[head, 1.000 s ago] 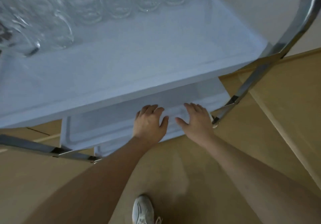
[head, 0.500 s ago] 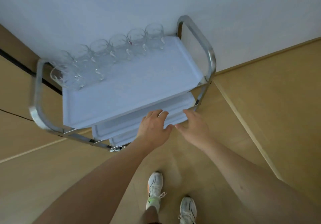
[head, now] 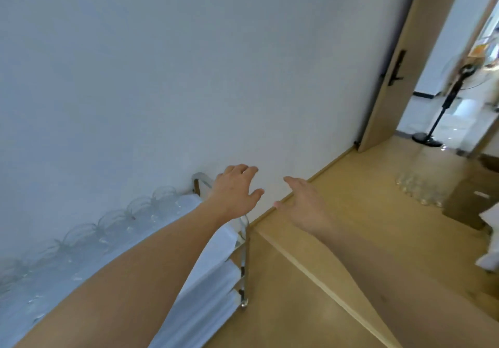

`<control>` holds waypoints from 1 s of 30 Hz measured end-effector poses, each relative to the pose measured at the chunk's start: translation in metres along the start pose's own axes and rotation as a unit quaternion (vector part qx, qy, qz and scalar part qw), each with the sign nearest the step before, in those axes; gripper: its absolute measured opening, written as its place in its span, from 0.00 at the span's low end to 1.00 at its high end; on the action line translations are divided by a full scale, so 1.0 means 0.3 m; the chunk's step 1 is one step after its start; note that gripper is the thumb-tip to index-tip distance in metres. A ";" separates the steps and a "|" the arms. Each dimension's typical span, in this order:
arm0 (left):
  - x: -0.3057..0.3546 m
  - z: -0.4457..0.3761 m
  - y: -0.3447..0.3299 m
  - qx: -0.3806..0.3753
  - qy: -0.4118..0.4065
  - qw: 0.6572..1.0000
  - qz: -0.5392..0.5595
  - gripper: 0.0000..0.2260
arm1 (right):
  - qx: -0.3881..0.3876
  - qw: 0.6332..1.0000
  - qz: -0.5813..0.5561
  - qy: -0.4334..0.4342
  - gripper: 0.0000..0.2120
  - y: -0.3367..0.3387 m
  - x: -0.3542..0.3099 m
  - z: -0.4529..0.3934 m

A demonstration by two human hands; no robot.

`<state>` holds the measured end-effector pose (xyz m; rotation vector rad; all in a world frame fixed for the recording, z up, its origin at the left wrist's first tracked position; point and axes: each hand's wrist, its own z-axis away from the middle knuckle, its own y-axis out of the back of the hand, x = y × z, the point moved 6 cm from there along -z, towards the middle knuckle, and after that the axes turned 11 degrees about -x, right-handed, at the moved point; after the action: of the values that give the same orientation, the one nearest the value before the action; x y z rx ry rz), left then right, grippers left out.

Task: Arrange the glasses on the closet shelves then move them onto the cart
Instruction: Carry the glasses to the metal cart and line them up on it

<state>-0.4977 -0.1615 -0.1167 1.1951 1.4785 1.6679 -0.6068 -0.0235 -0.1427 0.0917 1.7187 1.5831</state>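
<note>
Nearest, at 6 to 8 o'clock: the cart, three white tiers in a chrome frame, stands against the white wall. Its lower tiers look bare along their visible edges.

Top tier, 8 to 9 o'clock: a row of clear glasses stands along the wall side, rims up and close together. Count unreliable; the left forearm covers much of the tray and the glass is blurred.

Centre: both hands are empty and hold nothing. The left hand is open with fingers spread, over the cart's end rail. The right hand is open too, fingers extended toward the baseboard, clear of the cart.

At 3 o'clock, well apart from the cart: a second cluster of glasses stands on the floor beside a cardboard box. Farther, at 1 to 2 o'clock: an open door and a standing fan in the next room.

Judgement: the cart is partly loaded. The floor cluster probably still needs moving, so the task is unfinished. No closet is in view; the shelf stage cannot be checked.
</note>
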 end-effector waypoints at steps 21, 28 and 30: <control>0.924 -0.437 0.180 0.040 -0.302 0.952 -0.025 0.26 | 0.225 0.959 0.059 -0.163 0.36 0.736 0.505 0.292; 1.264 -0.714 0.105 0.042 -0.330 0.942 -0.051 0.28 | 0.253 0.949 0.055 -0.182 0.36 0.961 0.850 0.250; 1.345 -0.794 0.101 0.047 -0.332 0.941 -0.044 0.28 | 0.253 0.949 0.052 -0.183 0.36 1.015 0.939 0.225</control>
<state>-0.8753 0.0859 0.0122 1.5214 1.1577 0.9835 -0.8965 0.2497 -0.0082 0.6967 1.7922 1.0701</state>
